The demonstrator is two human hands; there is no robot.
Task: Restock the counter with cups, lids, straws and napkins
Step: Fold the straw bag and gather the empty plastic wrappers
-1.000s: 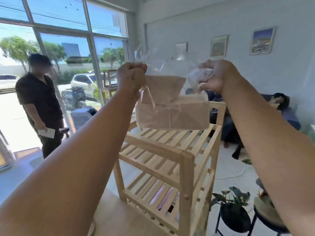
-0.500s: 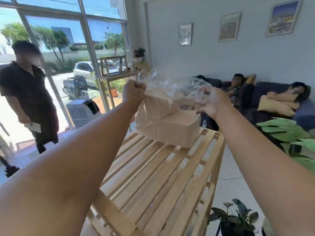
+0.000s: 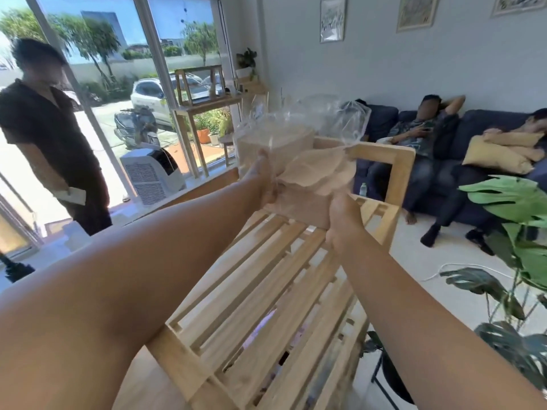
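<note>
The pale slatted wooden shelf rack [image 3: 266,276] carries the clear plastic bag of brown paper napkins [image 3: 278,140] at its far end, probably for unpacking. The left hand [image 3: 262,179] and right hand [image 3: 343,220] each grip its near side, holding it steady.

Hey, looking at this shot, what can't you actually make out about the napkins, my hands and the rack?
All in the head view:
- Left hand: fingers hidden behind the napkin pack, so its grip is unclear.
- Right hand: fingertips buried in the pack's crumpled napkins.
- Napkin count: obscured by the crinkled clear bag and blur.
- Wooden rack, lower shelf: only pinkish patches show between the slats.
</note>
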